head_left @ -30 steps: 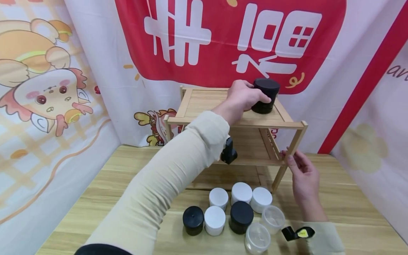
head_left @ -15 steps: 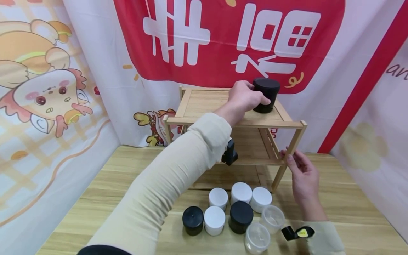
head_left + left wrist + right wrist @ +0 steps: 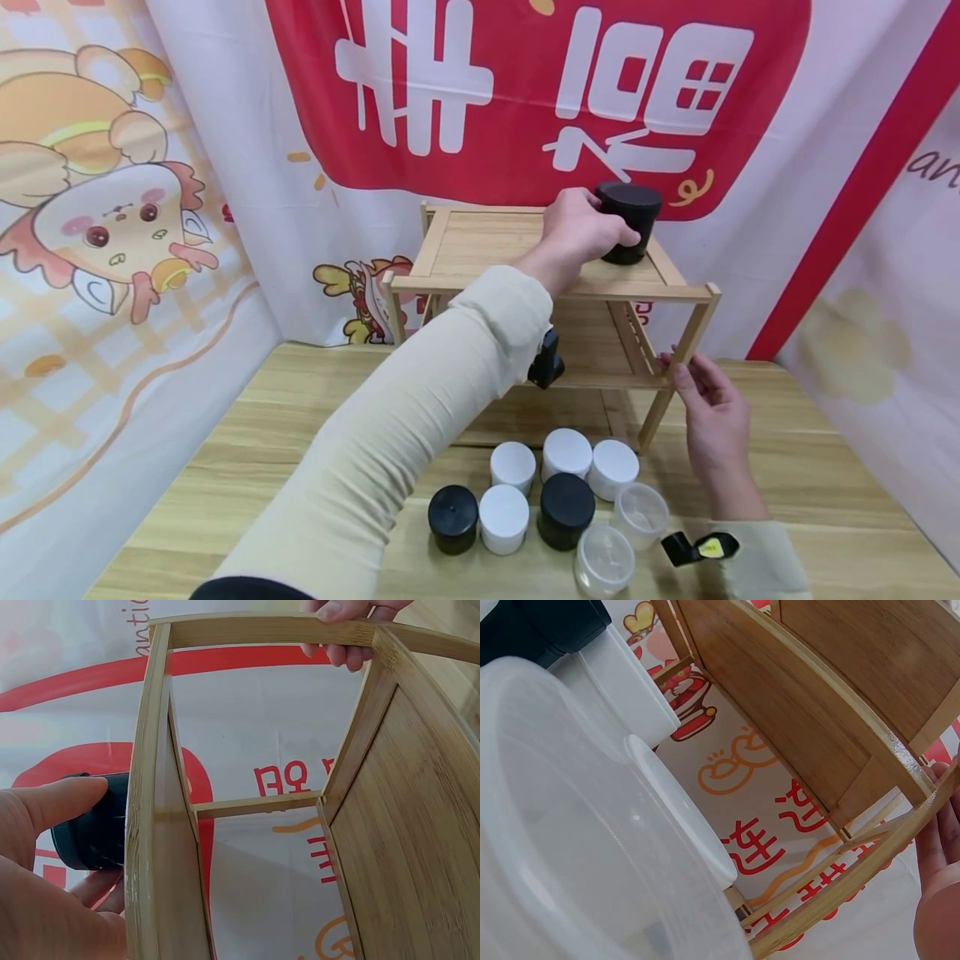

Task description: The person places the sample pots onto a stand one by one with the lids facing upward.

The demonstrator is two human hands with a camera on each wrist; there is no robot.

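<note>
On the right part of the wooden rack's top shelf (image 3: 487,242) stands a black lidded jar (image 3: 637,221). My left hand (image 3: 581,229) grips this jar from its left side, thumb along the near side; the far fingers are mostly hidden. The left wrist view shows the jar (image 3: 94,825) upright against the shelf board, with the left hand (image 3: 52,877) around it. Lower down, my right hand (image 3: 716,417) pinches the rack's front right leg (image 3: 693,337) near the middle shelf. The right wrist view shows the right hand (image 3: 941,862) at the leg.
In front of the rack, several white-lidded jars (image 3: 504,517), two black jars (image 3: 453,517) (image 3: 566,510) and two clear jars (image 3: 605,560) (image 3: 642,512) stand close together on the wooden table (image 3: 225,500). A printed cloth (image 3: 525,167) hangs behind the rack.
My left hand and the black jar have shifted slightly to the right on the top shelf. The right hand stays at the rack's leg.
</note>
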